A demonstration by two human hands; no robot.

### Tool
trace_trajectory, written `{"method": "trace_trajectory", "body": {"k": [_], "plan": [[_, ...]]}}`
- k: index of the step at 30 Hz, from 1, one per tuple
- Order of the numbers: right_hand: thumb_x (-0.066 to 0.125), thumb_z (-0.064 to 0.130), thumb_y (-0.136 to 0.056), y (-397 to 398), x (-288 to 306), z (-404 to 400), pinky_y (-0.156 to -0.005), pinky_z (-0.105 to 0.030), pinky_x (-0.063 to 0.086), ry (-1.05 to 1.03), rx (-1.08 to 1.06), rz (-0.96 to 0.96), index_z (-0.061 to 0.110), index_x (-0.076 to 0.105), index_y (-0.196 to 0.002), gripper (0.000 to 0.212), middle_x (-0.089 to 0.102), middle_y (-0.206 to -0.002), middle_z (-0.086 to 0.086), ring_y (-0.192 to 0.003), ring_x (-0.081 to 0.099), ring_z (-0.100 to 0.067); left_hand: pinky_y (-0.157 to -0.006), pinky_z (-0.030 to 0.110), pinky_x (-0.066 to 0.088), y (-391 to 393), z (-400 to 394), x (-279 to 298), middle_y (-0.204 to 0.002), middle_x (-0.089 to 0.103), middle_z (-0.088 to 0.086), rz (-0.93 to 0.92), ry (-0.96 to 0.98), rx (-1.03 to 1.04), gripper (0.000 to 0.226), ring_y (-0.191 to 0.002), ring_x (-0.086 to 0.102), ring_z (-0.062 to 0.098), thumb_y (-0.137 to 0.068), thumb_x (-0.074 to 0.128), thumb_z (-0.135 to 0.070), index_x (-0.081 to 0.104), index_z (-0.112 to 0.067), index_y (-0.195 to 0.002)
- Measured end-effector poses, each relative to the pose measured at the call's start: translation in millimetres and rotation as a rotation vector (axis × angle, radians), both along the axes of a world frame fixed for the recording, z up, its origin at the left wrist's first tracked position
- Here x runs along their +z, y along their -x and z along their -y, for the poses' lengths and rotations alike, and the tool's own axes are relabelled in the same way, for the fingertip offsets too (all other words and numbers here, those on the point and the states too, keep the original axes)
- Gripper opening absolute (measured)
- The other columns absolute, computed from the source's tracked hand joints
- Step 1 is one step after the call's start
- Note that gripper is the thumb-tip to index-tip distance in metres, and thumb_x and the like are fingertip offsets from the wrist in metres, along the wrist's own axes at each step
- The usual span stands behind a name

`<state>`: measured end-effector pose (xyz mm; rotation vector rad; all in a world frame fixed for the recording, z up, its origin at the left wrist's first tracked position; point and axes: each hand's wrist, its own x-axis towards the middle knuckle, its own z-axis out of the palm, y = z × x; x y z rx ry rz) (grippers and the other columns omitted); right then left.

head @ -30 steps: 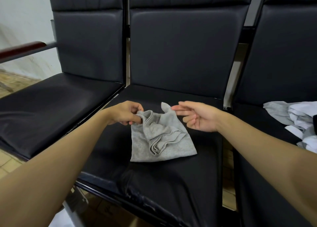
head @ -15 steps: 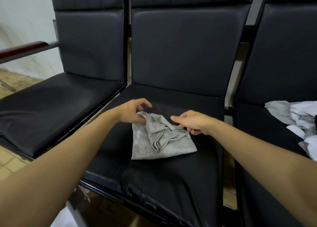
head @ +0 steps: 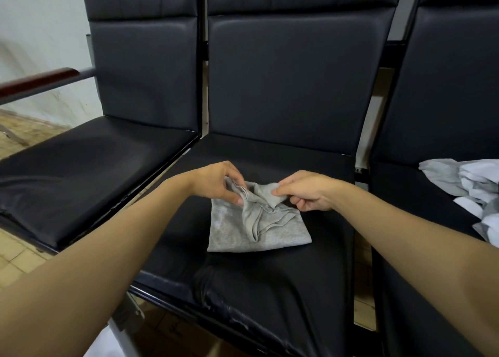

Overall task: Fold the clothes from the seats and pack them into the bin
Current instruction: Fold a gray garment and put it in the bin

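Note:
A small grey garment [head: 251, 227] lies partly folded on the middle black seat [head: 270, 289]. Its lower part is flat; its far edge is bunched into ridges. My left hand [head: 218, 181] pinches the bunched cloth at the far left corner. My right hand [head: 305, 190] pinches a raised flap at the far right corner, lifting it slightly off the seat. The bin is not in view.
A pile of grey and white clothes [head: 469, 189] lies on the right seat. The left seat [head: 81, 162] holds nothing, with a wooden armrest [head: 37, 80] beyond it. Tiled floor [head: 24, 259] shows at the left.
My left hand, which had let go and spread open, now pinches the cloth again. My right hand has taken hold of the far right flap and lifted it.

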<state>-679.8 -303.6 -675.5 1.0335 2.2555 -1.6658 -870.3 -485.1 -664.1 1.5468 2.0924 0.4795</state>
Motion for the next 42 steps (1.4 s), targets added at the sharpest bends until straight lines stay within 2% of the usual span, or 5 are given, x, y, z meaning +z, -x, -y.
{"method": "trace_trajectory", "body": {"k": [10, 15, 23, 33, 42], "plan": [[0.065, 0.04, -0.099, -15, 62, 45, -0.069, -0.019, 0.05, -0.632, 0.685, -0.04, 0.033, 0.078, -0.107, 0.016, 0.068, -0.071, 0.033, -0.066, 0.067, 0.005, -0.107, 0.042, 0.051, 7, 10, 14, -0.15, 0.043, -0.014, 0.03, 0.114, 0.043, 0.022, -0.129, 0.052, 0.008, -0.075, 0.089, -0.053, 0.08, -0.045, -0.094], [0.058, 0.029, -0.103, -18, 52, 41, -0.071, -0.027, 0.055, -0.496, 0.58, -0.084, 0.03, 0.073, -0.11, 0.016, 0.078, -0.094, 0.014, -0.069, 0.073, -0.005, -0.075, 0.027, 0.054, 23, 19, 10, -0.141, 0.06, -0.002, 0.025, 0.025, 0.165, 0.04, -0.071, 0.075, 0.013, -0.084, 0.088, -0.033, 0.062, -0.034, -0.115], [0.053, 0.072, -0.094, -9, 17, 26, -0.061, -0.03, 0.044, -0.487, 0.3, 0.19, 0.027, 0.068, -0.114, 0.051, 0.078, -0.082, -0.001, -0.066, 0.058, -0.016, -0.055, 0.021, 0.052, 25, 15, -15, -0.16, 0.038, 0.005, 0.047, 0.165, 0.231, 0.098, -0.077, 0.074, 0.014, -0.088, 0.08, -0.021, 0.018, -0.029, -0.164], [0.063, 0.086, -0.076, 2, 15, 49, -0.086, -0.035, 0.057, -0.473, 0.335, 0.113, 0.008, 0.076, -0.114, 0.088, 0.074, -0.09, -0.007, -0.082, 0.062, -0.014, -0.055, 0.024, 0.054, 19, -3, -22, -0.129, 0.068, 0.009, -0.019, 0.168, 0.26, 0.088, -0.069, 0.073, 0.007, -0.093, 0.077, -0.033, 0.026, -0.018, -0.162], [0.076, 0.064, -0.083, 0, 29, 75, -0.075, -0.034, 0.051, -0.611, 0.35, 0.071, 0.019, 0.058, -0.11, 0.055, 0.065, -0.101, 0.006, -0.088, 0.062, -0.013, -0.053, 0.023, 0.047, 26, -1, -22, -0.099, 0.067, 0.004, 0.111, 0.157, 0.307, 0.037, -0.072, 0.056, 0.015, -0.088, 0.083, -0.031, 0.065, -0.016, -0.116]]}}
